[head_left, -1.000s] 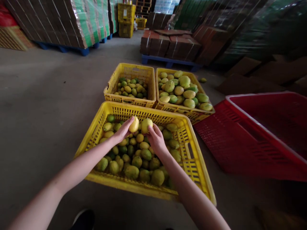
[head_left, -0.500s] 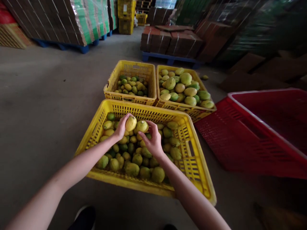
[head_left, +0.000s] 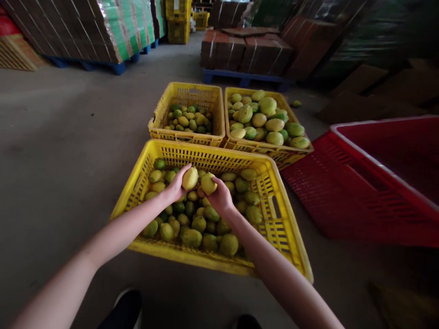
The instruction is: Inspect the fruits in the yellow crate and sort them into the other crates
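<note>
My left hand (head_left: 179, 185) is closed round a yellow lemon (head_left: 190, 178), its fingers partly hidden behind the fruit. Close beside it, my right hand (head_left: 219, 196) grips a second yellow lemon (head_left: 208, 183), thumb on its upper side. Both hands are over the near yellow crate (head_left: 291, 228), which has slotted walls. Inside that crate lie many lemons, green to yellow, such as a large greenish one (head_left: 228, 245) at the near side. My forearms cover parts of the crate's front rim.
Behind stand a yellow crate of smaller lemons (head_left: 187, 136) and a fuller yellow crate of larger ones (head_left: 267, 147). A red crate (head_left: 356, 192) leans at the right. Strapped cartons (head_left: 222, 52) rest on a blue pallet (head_left: 245, 78). A loose fruit (head_left: 295, 104) lies on the floor.
My right hand has closed more fully round its lemon and turned it, so a smooth side shows. The left hand's lemon has turned slightly. The camera view has shifted a little.
</note>
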A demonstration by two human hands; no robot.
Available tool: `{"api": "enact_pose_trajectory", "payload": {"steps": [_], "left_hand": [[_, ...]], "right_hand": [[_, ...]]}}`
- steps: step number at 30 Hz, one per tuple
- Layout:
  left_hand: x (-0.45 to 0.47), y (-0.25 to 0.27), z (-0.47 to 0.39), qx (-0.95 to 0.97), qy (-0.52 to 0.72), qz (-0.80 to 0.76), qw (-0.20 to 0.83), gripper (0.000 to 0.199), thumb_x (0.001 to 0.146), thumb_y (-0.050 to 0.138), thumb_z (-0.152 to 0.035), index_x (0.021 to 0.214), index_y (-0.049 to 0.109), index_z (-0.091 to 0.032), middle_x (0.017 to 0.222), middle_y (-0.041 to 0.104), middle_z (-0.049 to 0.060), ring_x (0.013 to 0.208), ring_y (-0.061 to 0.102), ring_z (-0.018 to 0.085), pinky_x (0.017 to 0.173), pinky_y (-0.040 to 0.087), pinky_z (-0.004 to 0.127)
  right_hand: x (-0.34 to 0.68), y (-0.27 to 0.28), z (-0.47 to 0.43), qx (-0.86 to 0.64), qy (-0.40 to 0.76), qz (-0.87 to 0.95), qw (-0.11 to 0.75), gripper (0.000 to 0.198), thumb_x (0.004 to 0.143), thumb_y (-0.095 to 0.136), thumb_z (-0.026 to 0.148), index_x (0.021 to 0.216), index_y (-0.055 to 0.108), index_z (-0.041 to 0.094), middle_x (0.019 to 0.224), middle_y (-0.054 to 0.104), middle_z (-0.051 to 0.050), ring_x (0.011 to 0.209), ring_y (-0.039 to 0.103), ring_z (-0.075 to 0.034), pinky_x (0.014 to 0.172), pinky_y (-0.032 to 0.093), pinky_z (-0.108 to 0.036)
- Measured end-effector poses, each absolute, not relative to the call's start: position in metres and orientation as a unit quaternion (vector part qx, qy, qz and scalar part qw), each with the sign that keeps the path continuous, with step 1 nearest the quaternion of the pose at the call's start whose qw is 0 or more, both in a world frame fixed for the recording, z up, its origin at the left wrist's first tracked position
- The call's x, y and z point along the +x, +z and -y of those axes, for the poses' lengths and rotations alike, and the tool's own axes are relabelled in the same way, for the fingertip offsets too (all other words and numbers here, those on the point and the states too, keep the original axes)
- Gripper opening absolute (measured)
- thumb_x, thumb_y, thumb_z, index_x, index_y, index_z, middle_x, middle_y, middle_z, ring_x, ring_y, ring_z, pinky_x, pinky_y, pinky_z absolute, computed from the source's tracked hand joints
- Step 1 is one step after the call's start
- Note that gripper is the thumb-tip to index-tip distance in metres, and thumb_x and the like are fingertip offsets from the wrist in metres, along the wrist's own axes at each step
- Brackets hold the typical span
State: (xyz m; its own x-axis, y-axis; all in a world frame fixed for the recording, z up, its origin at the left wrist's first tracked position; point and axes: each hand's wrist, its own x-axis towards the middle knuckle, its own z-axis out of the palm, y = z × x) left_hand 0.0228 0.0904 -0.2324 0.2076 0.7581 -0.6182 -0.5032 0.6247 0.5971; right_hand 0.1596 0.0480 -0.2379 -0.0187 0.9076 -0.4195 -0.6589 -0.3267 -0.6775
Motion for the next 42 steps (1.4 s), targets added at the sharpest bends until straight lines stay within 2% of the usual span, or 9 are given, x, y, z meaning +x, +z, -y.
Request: {"api": "enact_pose_trajectory", "payload": {"steps": [6, 13, 21, 24, 26, 30, 33, 37, 42], "left_hand": [[0.022, -0.235, -0.089, 0.086, 0.402, -0.460, 0.787, 0.033, 0.092, 0.052, -0.045, 0.087, 0.070, -0.017, 0.069, 0.070, 0.006, 0.066, 0.069, 0.020, 0.062, 0.059, 0.031], [0.021, -0.225, -0.089, 0.015, 0.447, -0.457, 0.769, 0.024, 0.092, 0.050, -0.032, 0.085, 0.065, -0.016, 0.064, 0.067, 0.003, 0.053, 0.063, 0.015, 0.052, 0.058, 0.028], [0.013, -0.229, -0.092, -0.031, 0.475, -0.390, 0.788, 0.034, 0.095, 0.042, -0.032, 0.090, 0.067, -0.012, 0.073, 0.071, 0.010, 0.064, 0.070, 0.019, 0.063, 0.061, 0.033], [0.016, -0.226, -0.087, -0.010, 0.458, -0.345, 0.820, 0.038, 0.096, 0.043, -0.040, 0.089, 0.067, -0.012, 0.092, 0.076, 0.015, 0.085, 0.075, 0.026, 0.077, 0.062, 0.039], [0.020, -0.222, -0.082, 0.007, 0.437, -0.321, 0.840, 0.034, 0.094, 0.047, -0.039, 0.096, 0.069, -0.013, 0.099, 0.077, 0.014, 0.091, 0.075, 0.027, 0.084, 0.060, 0.042], [0.028, -0.219, -0.074, 0.024, 0.411, -0.329, 0.850, 0.028, 0.091, 0.052, -0.028, 0.109, 0.070, -0.016, 0.085, 0.077, 0.006, 0.079, 0.074, 0.021, 0.083, 0.060, 0.037], [0.030, -0.223, -0.073, 0.017, 0.388, -0.343, 0.855, 0.026, 0.090, 0.053, -0.030, 0.102, 0.070, -0.015, 0.074, 0.073, 0.005, 0.077, 0.074, 0.022, 0.080, 0.060, 0.035], [0.027, -0.228, -0.074, 0.032, 0.384, -0.346, 0.856, 0.037, 0.094, 0.049, -0.038, 0.111, 0.071, -0.014, 0.085, 0.076, 0.008, 0.089, 0.075, 0.026, 0.084, 0.060, 0.036], [0.023, -0.230, -0.075, 0.083, 0.402, -0.298, 0.862, 0.046, 0.096, 0.043, -0.043, 0.119, 0.071, -0.015, 0.099, 0.078, 0.011, 0.099, 0.074, 0.028, 0.093, 0.058, 0.041]], "right_hand": [[0.161, -0.230, -0.049, -0.456, 0.695, 0.074, 0.551, 0.021, 0.088, 0.066, 0.038, 0.077, 0.063, 0.021, 0.064, 0.067, 0.001, 0.057, 0.061, -0.015, 0.047, 0.050, -0.024], [0.159, -0.234, -0.049, -0.530, 0.677, -0.030, 0.510, 0.034, 0.103, 0.040, 0.043, 0.085, 0.059, 0.021, 0.058, 0.065, -0.001, 0.047, 0.060, -0.016, 0.039, 0.047, -0.024], [0.173, -0.243, -0.051, -0.523, 0.697, -0.012, 0.490, 0.033, 0.101, 0.036, 0.038, 0.090, 0.061, 0.020, 0.064, 0.068, -0.004, 0.049, 0.061, -0.017, 0.041, 0.047, -0.023], [0.167, -0.250, -0.050, -0.503, 0.647, 0.081, 0.568, 0.023, 0.095, 0.047, 0.036, 0.090, 0.063, 0.021, 0.078, 0.072, -0.003, 0.066, 0.066, -0.017, 0.054, 0.055, -0.026], [0.162, -0.256, -0.048, -0.490, 0.586, 0.182, 0.619, 0.024, 0.091, 0.055, 0.042, 0.103, 0.066, 0.023, 0.103, 0.075, -0.004, 0.093, 0.070, -0.020, 0.077, 0.060, -0.031], [0.156, -0.264, -0.039, -0.515, 0.459, 0.451, 0.566, 0.068, 0.082, 0.066, 0.058, 0.141, 0.054, 0.028, 0.154, 0.050, -0.007, 0.145, 0.042, -0.029, 0.119, 0.036, -0.048], [0.156, -0.267, -0.034, -0.535, 0.361, 0.607, 0.464, 0.083, 0.079, 0.071, 0.062, 0.149, 0.048, 0.025, 0.166, 0.028, -0.013, 0.154, 0.025, -0.035, 0.124, 0.027, -0.054], [0.152, -0.265, -0.028, -0.527, 0.228, 0.716, 0.398, 0.077, 0.079, 0.075, 0.055, 0.145, 0.053, 0.021, 0.169, 0.016, -0.016, 0.156, 0.013, -0.044, 0.122, 0.025, -0.065], [0.146, -0.254, -0.024, -0.443, 0.100, 0.808, 0.375, 0.059, 0.089, 0.066, 0.038, 0.144, 0.053, 0.020, 0.156, 0.044, -0.018, 0.155, 0.021, -0.042, 0.118, 0.030, -0.069]]}}
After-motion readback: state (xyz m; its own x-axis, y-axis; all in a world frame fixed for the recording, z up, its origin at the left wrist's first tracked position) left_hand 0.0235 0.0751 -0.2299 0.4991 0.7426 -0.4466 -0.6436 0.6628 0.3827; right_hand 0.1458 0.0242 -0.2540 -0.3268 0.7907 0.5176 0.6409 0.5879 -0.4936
